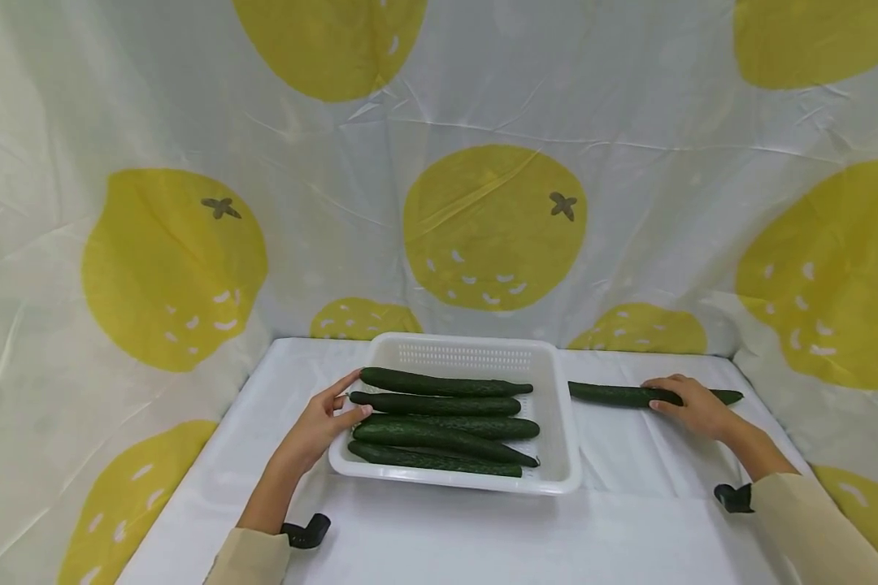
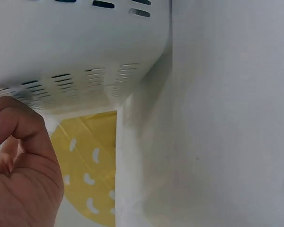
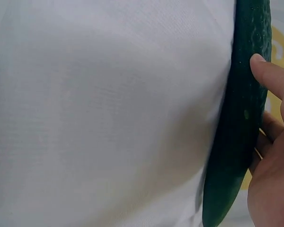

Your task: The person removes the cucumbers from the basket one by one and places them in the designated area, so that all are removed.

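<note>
Backdrop cloth (image 1: pixel 644 244): white with large yellow fruit print; hangs behind the counter and along both sides.

Counter (image 1: pixel 483 536): covered in white. Back edge runs left to right; left and right edges spread apart toward the front.

Basket (image 1: pixel 573 459): white, slotted walls, stands mid-counter toward the back edge, slightly askew, front rim turned a little.

Cucumbers in basket (image 1: pixel 468 426): five counted, stacked front to back, long axes roughly parallel to the counter's back edge. The two nearest the front overlap.

Loose cucumber (image 1: pixel 607 394): outside the basket, between its right wall and the counter's right edge. Long axis left to right, nearly parallel to the back edge and to the cucumbers in the basket. Left end is at the basket's right rim as seen from above; contact there cannot be told. Right end points at the counter's right edge. Appears to rest on the counter; a slight lift cannot be excluded.

Right hand (image 1: pixel 695 406): grips the loose cucumber right of its middle, thumb on the front side, fingers round the back side. This is the nearer hand; from it, the basket lies left, along the cucumber's own axis.

Left hand (image 1: pixel 318 426): grips the basket's left rim, thumb over the inside, fingers bent. The hands are well apart, basket between them.

Black wrist pieces (image 1: pixel 307 532): one at each wrist.
</note>
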